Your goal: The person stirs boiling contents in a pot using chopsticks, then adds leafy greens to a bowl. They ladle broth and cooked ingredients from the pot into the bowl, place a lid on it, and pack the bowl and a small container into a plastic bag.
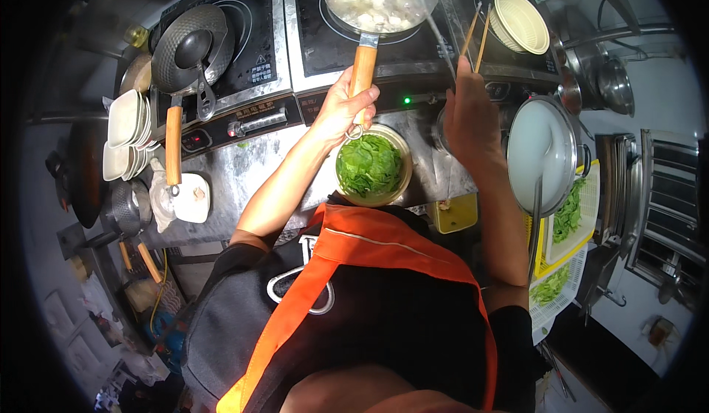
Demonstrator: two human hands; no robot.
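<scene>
My left hand [346, 105] grips the wooden handle of a pan [382, 27] on the middle induction cooker. Pale chunks lie in bubbling, cloudy liquid in that pan. Below the handle, a round bowl [407, 177] of leafy greens [368, 163] stands on the steel counter. My right hand [471, 119] is raised to the right of the pan, closed on wooden chopsticks [481, 47] that point away from me. A long thin metal utensil handle [441, 44] slopes from the pan towards this hand; whether the hand also holds it, I cannot tell.
At left, a hammered pan [191, 47] with a ladle [194, 50] rests on another cooker, near stacked dishes [124, 118]. A cream plastic basket [520, 20] sits at upper right. Below it are a pot of whitish liquid [540, 152] and trays of greens [568, 213].
</scene>
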